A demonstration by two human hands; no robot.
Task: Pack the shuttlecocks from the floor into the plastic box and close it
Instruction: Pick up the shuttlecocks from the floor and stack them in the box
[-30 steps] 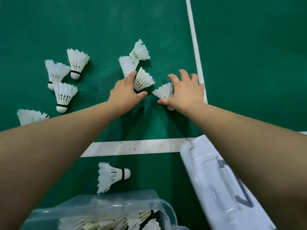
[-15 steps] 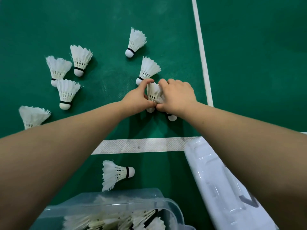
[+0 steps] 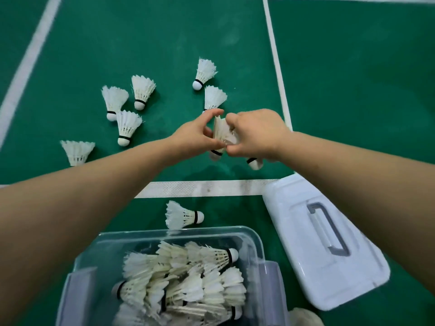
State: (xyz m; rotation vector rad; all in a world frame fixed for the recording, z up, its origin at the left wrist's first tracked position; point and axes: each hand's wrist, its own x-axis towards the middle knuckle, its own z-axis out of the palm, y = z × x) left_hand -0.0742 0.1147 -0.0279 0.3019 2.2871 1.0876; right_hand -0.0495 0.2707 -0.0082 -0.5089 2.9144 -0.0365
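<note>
Shuttlecocks [image 3: 221,135] still gripped, left hand [image 3: 195,135], right hand [image 3: 256,135]

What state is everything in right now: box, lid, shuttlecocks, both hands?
Plastic box: open, partly filled with packed shuttlecocks.
Lid: off, lying on the floor right of the box.
Loose shuttlecocks: seven lying on the floor.
Held shuttlecocks: two, pressed together between the hands.
Left hand: pinches the held shuttlecocks.
Right hand: grips the held shuttlecocks.
</note>
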